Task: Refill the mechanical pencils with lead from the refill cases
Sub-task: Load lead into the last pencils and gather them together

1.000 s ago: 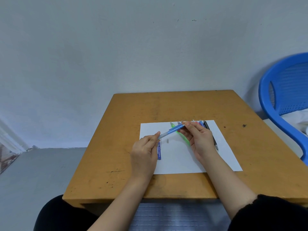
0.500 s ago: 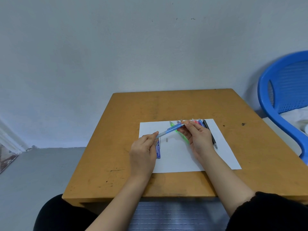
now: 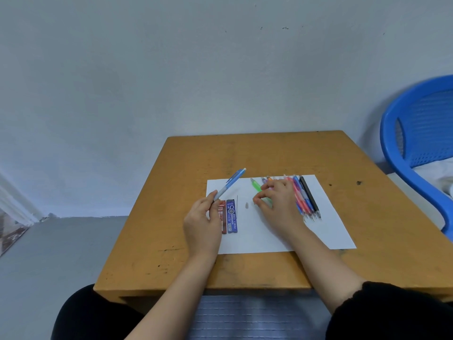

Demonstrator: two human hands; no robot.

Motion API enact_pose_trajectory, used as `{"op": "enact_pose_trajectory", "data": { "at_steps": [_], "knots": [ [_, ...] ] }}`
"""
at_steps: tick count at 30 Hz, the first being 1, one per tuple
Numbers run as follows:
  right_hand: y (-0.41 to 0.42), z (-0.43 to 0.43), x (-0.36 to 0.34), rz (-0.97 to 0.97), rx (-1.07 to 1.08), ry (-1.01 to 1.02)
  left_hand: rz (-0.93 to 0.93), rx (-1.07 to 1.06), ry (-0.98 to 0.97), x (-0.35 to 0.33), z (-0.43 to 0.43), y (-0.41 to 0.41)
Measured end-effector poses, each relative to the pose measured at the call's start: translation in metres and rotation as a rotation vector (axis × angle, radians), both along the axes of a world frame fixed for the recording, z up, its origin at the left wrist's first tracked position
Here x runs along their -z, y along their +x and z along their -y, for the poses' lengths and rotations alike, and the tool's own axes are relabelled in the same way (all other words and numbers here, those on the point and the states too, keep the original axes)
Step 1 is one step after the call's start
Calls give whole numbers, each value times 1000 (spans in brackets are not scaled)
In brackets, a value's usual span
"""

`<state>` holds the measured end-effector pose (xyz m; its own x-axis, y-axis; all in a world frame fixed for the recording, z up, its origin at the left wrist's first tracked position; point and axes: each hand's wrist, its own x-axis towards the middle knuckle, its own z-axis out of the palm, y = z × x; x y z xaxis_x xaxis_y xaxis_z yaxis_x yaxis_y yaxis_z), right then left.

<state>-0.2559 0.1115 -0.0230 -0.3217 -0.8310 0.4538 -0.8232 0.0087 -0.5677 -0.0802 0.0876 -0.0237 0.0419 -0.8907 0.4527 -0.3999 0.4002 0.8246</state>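
One wooden bench (image 3: 269, 153), its orange-brown top scuffed and marked, stands against a plain grey wall (image 3: 196, 69), with grey floor (image 3: 61, 241) to the left and a blue plastic chair (image 3: 392, 133) to the right. A white sheet of paper (image 3: 326, 217) lies on the bench and carries everything else.

The left hand (image 3: 202, 224) pinches a blue mechanical pencil (image 3: 230, 184) near its tip end, and the barrel slants up and away to the right above the sheet's far left corner. Just beside that hand a red refill case (image 3: 222, 217) and a blue refill case (image 3: 232, 217) lie side by side, touching. A thin lead (image 3: 237, 201) lies next to them, then a small grey cap (image 3: 246, 205).

The right hand (image 3: 278, 202) lies with curved fingers over a green pencil (image 3: 256, 184), hiding its near half; whether thumb and forefinger grip anything I cannot tell. A row of coloured pencils (image 3: 302, 200) lies close-packed to its right.
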Motion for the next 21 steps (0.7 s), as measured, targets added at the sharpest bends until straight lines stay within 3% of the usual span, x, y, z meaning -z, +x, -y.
{"op": "enact_pose_trajectory", "data": {
  "at_steps": [8, 15, 21],
  "knots": [
    [3, 1, 1, -108, 67, 152, -1, 1, 15, 0, 1, -1],
    [1, 3, -4, -167, 61, 127, -11, 2, 27, -2, -1, -2],
    [-4, 22, -40, -325, -145, 216, 12, 3, 23, -1, 1, -1]
  ]
}}
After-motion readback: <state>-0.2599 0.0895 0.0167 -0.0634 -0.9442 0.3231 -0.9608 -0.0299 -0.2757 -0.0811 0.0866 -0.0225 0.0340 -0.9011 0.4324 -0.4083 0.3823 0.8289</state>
